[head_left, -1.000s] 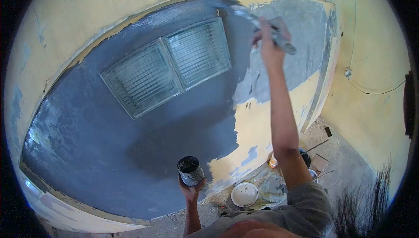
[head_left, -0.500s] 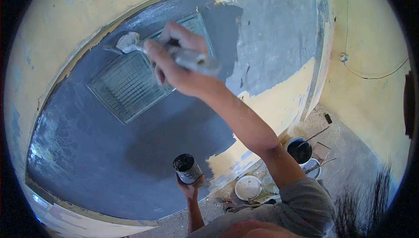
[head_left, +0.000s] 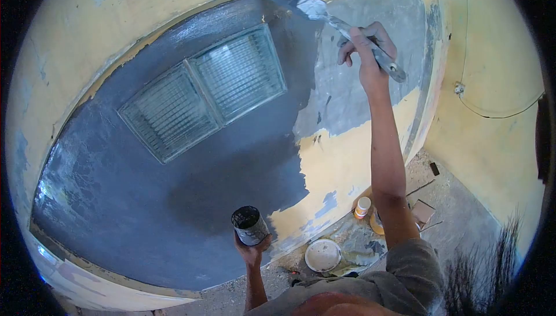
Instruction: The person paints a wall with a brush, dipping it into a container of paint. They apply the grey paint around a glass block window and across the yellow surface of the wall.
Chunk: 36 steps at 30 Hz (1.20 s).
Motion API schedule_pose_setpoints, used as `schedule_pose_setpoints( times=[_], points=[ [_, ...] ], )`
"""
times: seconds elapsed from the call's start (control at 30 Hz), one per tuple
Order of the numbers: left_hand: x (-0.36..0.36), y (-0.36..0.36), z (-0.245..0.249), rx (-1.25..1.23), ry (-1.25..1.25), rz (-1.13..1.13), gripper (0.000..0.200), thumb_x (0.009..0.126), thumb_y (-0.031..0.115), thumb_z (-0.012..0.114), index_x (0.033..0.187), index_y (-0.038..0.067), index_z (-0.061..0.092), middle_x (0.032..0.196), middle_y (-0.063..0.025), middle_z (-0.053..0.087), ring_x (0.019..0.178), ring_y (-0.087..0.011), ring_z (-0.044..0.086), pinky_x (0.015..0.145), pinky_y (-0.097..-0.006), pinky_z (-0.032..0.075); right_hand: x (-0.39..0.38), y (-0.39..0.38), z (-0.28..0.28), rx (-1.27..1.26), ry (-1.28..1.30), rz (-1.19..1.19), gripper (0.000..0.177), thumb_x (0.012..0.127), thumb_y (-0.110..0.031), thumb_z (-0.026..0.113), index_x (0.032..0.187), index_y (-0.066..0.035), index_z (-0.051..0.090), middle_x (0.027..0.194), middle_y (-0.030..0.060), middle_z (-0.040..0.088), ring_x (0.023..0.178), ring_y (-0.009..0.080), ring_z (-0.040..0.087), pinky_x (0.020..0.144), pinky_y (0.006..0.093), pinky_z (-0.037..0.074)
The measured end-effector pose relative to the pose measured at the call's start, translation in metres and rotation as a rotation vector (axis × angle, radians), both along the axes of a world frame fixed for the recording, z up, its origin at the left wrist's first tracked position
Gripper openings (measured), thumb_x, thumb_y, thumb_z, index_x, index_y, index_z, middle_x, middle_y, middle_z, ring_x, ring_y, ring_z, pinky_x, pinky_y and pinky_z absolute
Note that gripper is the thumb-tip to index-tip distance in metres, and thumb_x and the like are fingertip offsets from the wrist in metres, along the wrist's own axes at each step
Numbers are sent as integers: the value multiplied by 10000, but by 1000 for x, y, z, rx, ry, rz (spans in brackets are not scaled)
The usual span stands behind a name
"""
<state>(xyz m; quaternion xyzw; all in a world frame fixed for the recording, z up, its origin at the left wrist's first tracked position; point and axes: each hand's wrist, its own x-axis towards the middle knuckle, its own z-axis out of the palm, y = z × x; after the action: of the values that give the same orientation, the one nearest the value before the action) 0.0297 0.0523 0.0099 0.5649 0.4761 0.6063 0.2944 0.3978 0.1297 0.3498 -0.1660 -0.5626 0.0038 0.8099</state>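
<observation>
My right hand [head_left: 370, 49] is closed round the handle of a wide paintbrush [head_left: 360, 39]. Its dark, paint-loaded bristles meet the wall near the upper edge, where grey paint borders yellow. Lower down, my left hand [head_left: 252, 251] grips a small paint can [head_left: 252, 229] from below, its open top showing dark paint. The wall panel [head_left: 133, 212] is covered largely in dark grey paint, with a lighter grey patch [head_left: 362, 84] and bare yellow at the right. Two glass blocks [head_left: 202, 93] are set in the painted area, left of the brush.
On the floor at the lower right are a white round lid or tub [head_left: 323, 256], a small white-and-orange container [head_left: 362, 206] and a brown square piece [head_left: 423, 212]. A cable [head_left: 504, 117] runs along the right wall from a small fitting [head_left: 459, 88].
My right hand and the brush have swung right and up, from over the glass blocks to the panel's upper edge. Both blocks now show fully. The left hand and can have barely moved.
</observation>
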Motion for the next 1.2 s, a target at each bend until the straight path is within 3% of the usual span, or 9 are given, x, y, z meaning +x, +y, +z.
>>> schedule_pose_setpoints(
  times=[0.13, 0.27, 0.33, 0.47, 0.57, 0.63, 0.8, 1.03, 1.2],
  points=[
    [5, -3, -3, 36, -72, 29, 916, 588, 538, 773, 1252, -11, 462, 1140, -103, 574, 1016, -235, 561, 881, -378, 444, 8, 8, 3, -59, -128, 95, 133, 909, -100, 558, 851, 7, 506, 660, 136, 590, 533, 176, 577, 475, 274, 404],
    [9, -12, 7, -1, -22, 62, 982, 587, 585, 777, 1280, -16, 430, 1178, -117, 551, 1047, -247, 552, 894, -390, 442, 17, 20, -4, -48, -68, 185, 160, 908, -108, 558, 957, 43, 544, 717, 144, 604, 565, 181, 586, 508, 277, 407],
    [7, -14, 8, -132, -5, -11, 1055, 568, 641, 772, 1307, -15, 402, 1215, -133, 524, 1083, -258, 536, 911, -396, 437, 30, 36, -10, -51, -102, 241, 187, 903, -101, 556, 1001, 59, 561, 758, 145, 611, 612, 183, 599, 533, 276, 409],
    [2, -14, -23, -75, -41, 74, 1050, 550, 624, 786, 1296, -15, 414, 1200, -126, 535, 1066, -251, 545, 910, -395, 444, 36, 56, -15, -77, -96, 263, 139, 876, -88, 597, 922, 43, 590, 717, 114, 616, 611, 161, 602, 549, 269, 417],
    [7, -20, -23, -16, -134, 137, 1013, 544, 578, 795, 1282, -14, 431, 1172, -109, 553, 1035, -244, 561, 887, -393, 463, 57, 62, -28, -152, -119, 119, 120, 880, -74, 594, 902, 45, 598, 734, 119, 629, 626, 147, 591, 568, 261, 426],
    [15, -24, -5, 25, -193, 162, 724, 488, 192, 850, 1122, 26, 542, 974, -68, 621, 844, -191, 597, 754, -348, 503, 69, 57, -34, -157, -110, 103, 107, 877, -67, 599, 895, 39, 607, 747, 118, 637, 634, 137, 580, 578, 260, 433],
    [12, -36, -11, 11, -235, 202, 742, 496, 195, 848, 1146, 31, 530, 991, -67, 615, 868, -206, 595, 781, -356, 496, 80, 34, -19, -70, -170, 90, 179, 883, -110, 591, 939, 60, 594, 765, 139, 634, 632, 172, 589, 582, 279, 437],
    [4, -37, -48, 21, -318, 301, 795, 443, 177, 875, 1147, 50, 529, 1014, -69, 606, 881, -216, 591, 788, -356, 491, 83, 49, 3, -91, -466, -18, 118, 871, -79, 624, 964, -6, 639, 761, 73, 643, 687, 114, 605, 598, 244, 453],
    [28, -59, -18, -1, -221, 354, 791, 445, 177, 873, 1147, 52, 530, 1010, -69, 609, 866, -215, 592, 785, -356, 491, 107, 38, -2, -149, -599, -126, 129, 861, -64, 632, 977, -8, 642, 776, 72, 652, 702, 112, 625, 630, 238, 475]
  ],
)
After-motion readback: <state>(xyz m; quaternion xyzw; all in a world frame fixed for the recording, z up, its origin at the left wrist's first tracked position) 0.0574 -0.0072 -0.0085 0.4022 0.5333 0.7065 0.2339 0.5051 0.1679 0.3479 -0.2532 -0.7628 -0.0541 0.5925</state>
